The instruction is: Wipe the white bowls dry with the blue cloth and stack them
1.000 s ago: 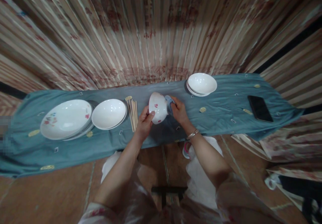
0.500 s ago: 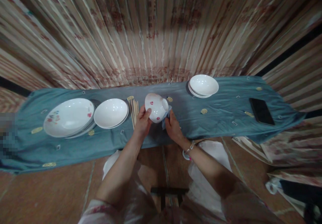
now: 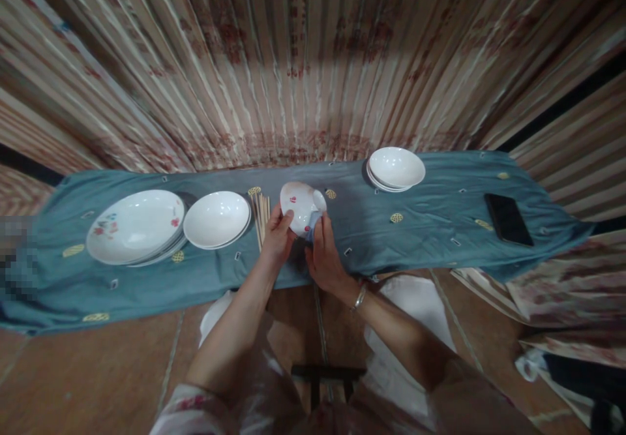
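Note:
A white bowl [image 3: 296, 205] with small red motifs is tilted on its side above the table, its foot ring turned to the right. My left hand [image 3: 278, 234] grips its left rim, thumb on the outer wall. My right hand [image 3: 327, 255] presses a small blue cloth [image 3: 313, 221] against the bowl's lower right outside, with the fingers mostly covering the cloth. Just left of the bowl, several chopsticks [image 3: 261, 212] lie on the tablecloth, partly behind my left hand.
On the blue-green tablecloth [image 3: 430, 226], stacked oval plates [image 3: 141, 226] and white bowls [image 3: 218, 218] stand at the left. More stacked bowls [image 3: 397, 166] sit at the back right. A black phone [image 3: 508, 218] lies far right. A pleated curtain [image 3: 303, 96] hangs behind.
My right hand has moved left and inward with the cloth, from beside the foot ring to the bowl's lower side. The bowl has shifted slightly in my left hand.

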{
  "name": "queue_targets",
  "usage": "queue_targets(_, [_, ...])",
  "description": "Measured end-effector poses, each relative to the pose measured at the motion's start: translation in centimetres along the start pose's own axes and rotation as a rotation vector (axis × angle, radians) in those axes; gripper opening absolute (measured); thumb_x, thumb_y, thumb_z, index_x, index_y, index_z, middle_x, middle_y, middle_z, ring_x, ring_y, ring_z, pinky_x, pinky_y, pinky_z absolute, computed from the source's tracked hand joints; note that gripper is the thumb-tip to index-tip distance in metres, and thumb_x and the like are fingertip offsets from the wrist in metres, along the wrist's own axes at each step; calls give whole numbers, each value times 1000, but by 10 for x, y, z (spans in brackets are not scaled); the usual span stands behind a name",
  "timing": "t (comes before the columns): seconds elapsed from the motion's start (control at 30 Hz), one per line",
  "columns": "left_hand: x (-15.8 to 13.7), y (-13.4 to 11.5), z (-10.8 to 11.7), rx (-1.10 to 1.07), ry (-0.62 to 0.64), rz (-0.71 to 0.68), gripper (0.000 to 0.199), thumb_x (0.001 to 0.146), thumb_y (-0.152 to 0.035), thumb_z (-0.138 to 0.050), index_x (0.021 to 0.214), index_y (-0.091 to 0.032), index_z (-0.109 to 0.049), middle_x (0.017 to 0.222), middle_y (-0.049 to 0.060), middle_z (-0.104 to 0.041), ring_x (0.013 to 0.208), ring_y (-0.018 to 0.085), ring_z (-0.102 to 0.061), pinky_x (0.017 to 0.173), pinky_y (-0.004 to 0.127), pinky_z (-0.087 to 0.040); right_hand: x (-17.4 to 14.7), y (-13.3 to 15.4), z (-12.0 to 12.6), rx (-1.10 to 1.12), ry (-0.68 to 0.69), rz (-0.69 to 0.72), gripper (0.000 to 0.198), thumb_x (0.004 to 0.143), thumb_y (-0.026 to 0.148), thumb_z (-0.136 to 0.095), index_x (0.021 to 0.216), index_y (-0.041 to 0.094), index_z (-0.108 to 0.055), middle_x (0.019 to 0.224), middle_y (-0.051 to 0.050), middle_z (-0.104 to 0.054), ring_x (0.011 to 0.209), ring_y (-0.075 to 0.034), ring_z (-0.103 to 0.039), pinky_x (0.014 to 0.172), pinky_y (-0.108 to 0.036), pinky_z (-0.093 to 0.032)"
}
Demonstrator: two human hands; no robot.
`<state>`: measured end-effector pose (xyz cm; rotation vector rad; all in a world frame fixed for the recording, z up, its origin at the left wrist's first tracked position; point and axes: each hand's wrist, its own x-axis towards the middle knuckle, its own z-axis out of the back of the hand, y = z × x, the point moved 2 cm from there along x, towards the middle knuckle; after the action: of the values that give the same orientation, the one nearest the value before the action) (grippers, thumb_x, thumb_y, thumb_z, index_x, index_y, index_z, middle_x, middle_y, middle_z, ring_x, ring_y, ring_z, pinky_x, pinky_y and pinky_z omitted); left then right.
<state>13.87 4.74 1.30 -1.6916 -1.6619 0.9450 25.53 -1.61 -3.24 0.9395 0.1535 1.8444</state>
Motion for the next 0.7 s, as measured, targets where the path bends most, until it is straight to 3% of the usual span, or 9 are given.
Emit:
queue_targets(0.17, [-1,4,0,116,57,-36,40,76,-37,-82,110,-23,-67,102,3,-77,100,20,-71,91,32,-55,11,3,7,-13,57,154,75,99,11,-38,166,7,-4,171,-25,-23,162,-34,-11,127,-65,-30])
queue_targets(0.33, [-3,4,-1,126,102,-39,43,76,-39,-82,113,-22,-66,111,6,-76,109,22,-70,95,34,-54,28,3,17,23,75,174,68,104,24,-36,166,12,-11,171,-19,-25,163,-29,-11,130,-61,-27])
queue_targets(0.47, [-3,4,-2,164,127,-75,37,78,-37,-79,112,-24,-68,114,6,-75,113,22,-68,98,34,-53,40,1,21,20,78,184,67,105,33,-38,164,8,-21,169,-20,-31,162,-30,-16,131,-59,-25])
queue_targets(0.7, [-5,5,-4,232,157,-91,36,81,-34,-76,114,-22,-69,119,6,-74,123,23,-63,106,35,-49,66,-3,32,9,83,194,57,106,31,-35,159,10,-39,165,-18,-41,159,-26,-28,131,-53,-27])
